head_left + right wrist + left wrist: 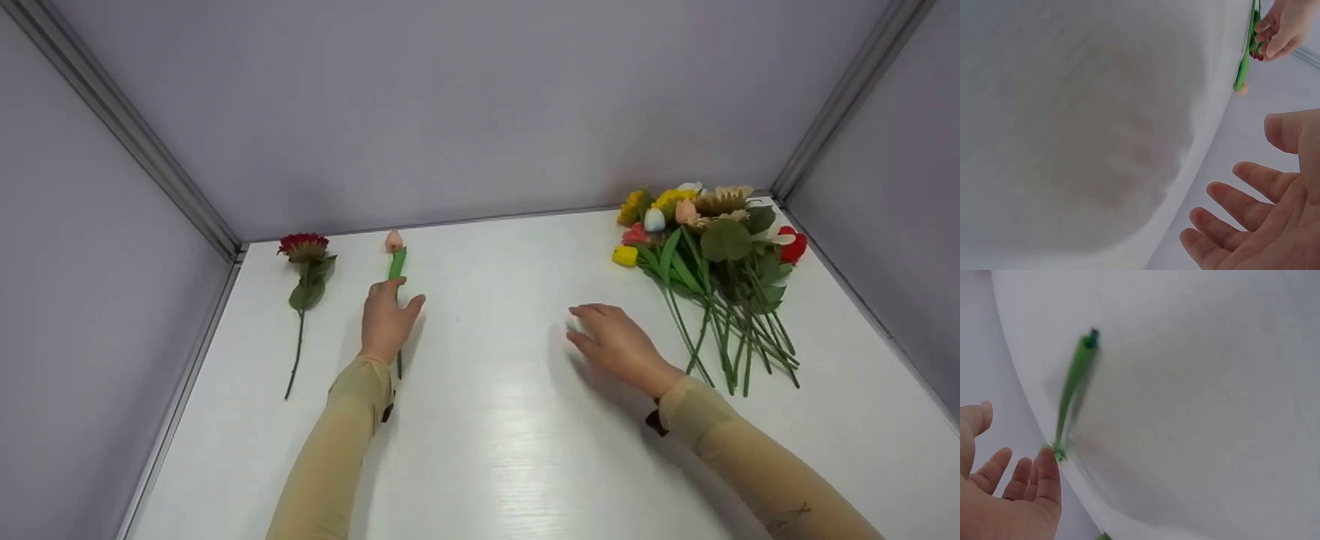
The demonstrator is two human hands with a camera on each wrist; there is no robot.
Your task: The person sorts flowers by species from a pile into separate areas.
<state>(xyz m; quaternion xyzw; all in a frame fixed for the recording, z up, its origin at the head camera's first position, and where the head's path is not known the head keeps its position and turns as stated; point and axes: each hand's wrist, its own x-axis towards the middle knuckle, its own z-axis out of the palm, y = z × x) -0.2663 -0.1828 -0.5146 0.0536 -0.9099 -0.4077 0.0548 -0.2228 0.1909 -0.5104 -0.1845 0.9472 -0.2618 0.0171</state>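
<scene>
A pink tulip bud (394, 241) with a green leaf (397, 263) lies on the white table (495, 420) at the back left. My left hand (388, 313) rests palm down over its stem, fingers straight and not gripping. In the left wrist view, the blurred green leaf and stem (1074, 385) lie just past my left fingertips (1047, 464). My right hand (613, 339) hovers or rests open in the middle of the table, holding nothing, and my right fingers (1241, 222) are spread. Whether it touches the table I cannot tell.
A red flower (304, 247) on a long stem lies left of the tulip, near the left wall. A bunch of mixed artificial flowers (712, 247) lies at the back right, stems pointing toward me. Grey walls close in the table on three sides.
</scene>
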